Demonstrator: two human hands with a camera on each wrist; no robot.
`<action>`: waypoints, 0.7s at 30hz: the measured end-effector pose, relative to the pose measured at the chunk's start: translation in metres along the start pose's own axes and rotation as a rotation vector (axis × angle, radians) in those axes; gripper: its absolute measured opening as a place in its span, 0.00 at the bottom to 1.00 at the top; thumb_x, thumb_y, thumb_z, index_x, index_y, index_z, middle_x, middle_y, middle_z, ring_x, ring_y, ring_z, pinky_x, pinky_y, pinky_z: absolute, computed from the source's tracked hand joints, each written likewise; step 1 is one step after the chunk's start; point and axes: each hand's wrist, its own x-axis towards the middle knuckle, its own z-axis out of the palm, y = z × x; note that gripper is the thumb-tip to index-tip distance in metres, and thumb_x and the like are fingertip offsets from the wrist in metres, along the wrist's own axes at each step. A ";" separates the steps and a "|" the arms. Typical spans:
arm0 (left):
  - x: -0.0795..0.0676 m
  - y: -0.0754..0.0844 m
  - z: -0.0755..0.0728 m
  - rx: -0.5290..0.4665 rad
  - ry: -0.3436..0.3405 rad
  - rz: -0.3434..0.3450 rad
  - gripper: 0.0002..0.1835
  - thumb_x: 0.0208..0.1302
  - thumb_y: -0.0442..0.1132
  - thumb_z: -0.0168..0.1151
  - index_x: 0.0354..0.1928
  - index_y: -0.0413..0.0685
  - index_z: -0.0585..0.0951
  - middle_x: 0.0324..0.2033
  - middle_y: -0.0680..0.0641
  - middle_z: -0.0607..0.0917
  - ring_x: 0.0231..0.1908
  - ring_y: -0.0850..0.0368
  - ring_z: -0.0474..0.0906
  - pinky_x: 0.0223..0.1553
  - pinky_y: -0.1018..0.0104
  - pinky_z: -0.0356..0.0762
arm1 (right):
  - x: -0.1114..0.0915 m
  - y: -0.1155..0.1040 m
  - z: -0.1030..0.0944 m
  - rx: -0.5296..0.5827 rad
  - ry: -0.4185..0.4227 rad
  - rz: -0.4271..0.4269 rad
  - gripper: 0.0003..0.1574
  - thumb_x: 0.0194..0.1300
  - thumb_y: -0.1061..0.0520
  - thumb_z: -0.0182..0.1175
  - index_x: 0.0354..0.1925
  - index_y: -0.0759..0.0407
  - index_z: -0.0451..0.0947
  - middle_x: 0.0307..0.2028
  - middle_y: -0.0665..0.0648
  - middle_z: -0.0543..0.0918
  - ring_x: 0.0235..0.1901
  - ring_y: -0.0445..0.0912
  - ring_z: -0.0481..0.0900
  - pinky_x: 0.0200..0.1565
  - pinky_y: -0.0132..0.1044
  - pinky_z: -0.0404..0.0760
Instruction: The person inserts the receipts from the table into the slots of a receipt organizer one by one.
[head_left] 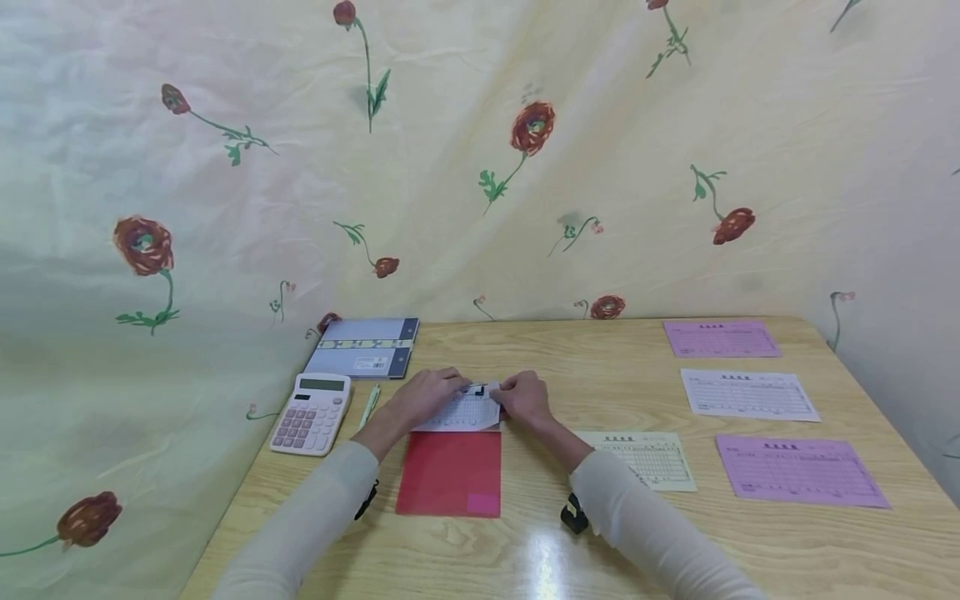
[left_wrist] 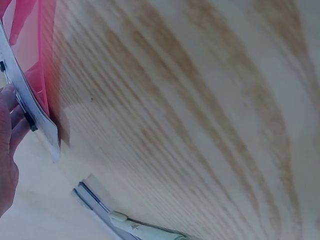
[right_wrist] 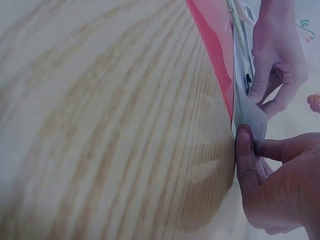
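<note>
The left hand (head_left: 424, 397) pinched a slip (head_left: 468, 411) beside its black clip (head_left: 479, 391), the right hand (head_left: 527, 400) pinched its edge; it overlapped the top of the red folder (head_left: 450, 473), seemingly partway secured, while four loose sheets (head_left: 750, 396) on the table (head_left: 592, 367) looked left to handle

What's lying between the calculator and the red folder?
In the head view, a pale green pen lies between the calculator and red folder; the person's left forearm also crosses there.
</note>
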 end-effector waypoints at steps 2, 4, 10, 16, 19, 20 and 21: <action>0.000 0.000 0.000 -0.001 -0.001 -0.007 0.17 0.80 0.32 0.59 0.65 0.49 0.85 0.55 0.49 0.86 0.51 0.56 0.87 0.54 0.63 0.85 | -0.002 -0.001 0.000 -0.005 -0.002 -0.006 0.13 0.71 0.63 0.68 0.27 0.66 0.88 0.19 0.54 0.84 0.17 0.41 0.79 0.21 0.28 0.74; 0.001 0.000 0.000 -0.004 -0.002 -0.015 0.17 0.80 0.32 0.59 0.65 0.49 0.85 0.56 0.50 0.86 0.52 0.56 0.87 0.54 0.62 0.85 | -0.003 -0.002 -0.001 -0.010 0.001 -0.011 0.14 0.71 0.63 0.68 0.26 0.66 0.87 0.19 0.54 0.83 0.17 0.41 0.79 0.21 0.28 0.73; 0.000 0.001 0.001 -0.008 0.001 -0.022 0.16 0.81 0.34 0.57 0.65 0.50 0.85 0.56 0.50 0.86 0.52 0.55 0.87 0.54 0.62 0.85 | -0.006 -0.004 -0.001 -0.019 0.013 -0.017 0.16 0.70 0.63 0.68 0.23 0.67 0.85 0.18 0.54 0.83 0.16 0.41 0.78 0.20 0.28 0.72; -0.002 0.001 0.002 0.003 0.015 -0.015 0.16 0.82 0.36 0.58 0.65 0.50 0.84 0.56 0.50 0.86 0.48 0.56 0.87 0.53 0.63 0.85 | -0.004 -0.005 0.000 -0.014 0.004 0.010 0.15 0.70 0.63 0.69 0.24 0.67 0.86 0.19 0.55 0.83 0.17 0.41 0.79 0.20 0.28 0.72; -0.002 0.002 0.003 0.001 0.018 -0.020 0.16 0.82 0.37 0.58 0.64 0.50 0.85 0.55 0.51 0.86 0.47 0.57 0.87 0.52 0.64 0.85 | -0.003 -0.005 -0.001 -0.010 -0.004 0.028 0.11 0.69 0.63 0.70 0.30 0.69 0.88 0.23 0.57 0.86 0.18 0.42 0.82 0.21 0.29 0.77; -0.002 0.002 0.002 -0.003 0.017 -0.025 0.15 0.82 0.38 0.59 0.64 0.50 0.85 0.55 0.51 0.86 0.47 0.57 0.87 0.53 0.64 0.85 | -0.002 -0.005 -0.002 -0.008 -0.008 0.033 0.09 0.69 0.63 0.70 0.32 0.69 0.89 0.25 0.58 0.87 0.19 0.43 0.83 0.22 0.30 0.79; -0.002 0.002 0.002 -0.008 0.017 -0.031 0.15 0.82 0.38 0.59 0.64 0.51 0.85 0.55 0.51 0.86 0.47 0.58 0.87 0.53 0.64 0.85 | -0.002 -0.005 -0.003 -0.006 -0.014 0.038 0.08 0.69 0.63 0.71 0.35 0.70 0.89 0.27 0.59 0.88 0.20 0.44 0.84 0.23 0.30 0.81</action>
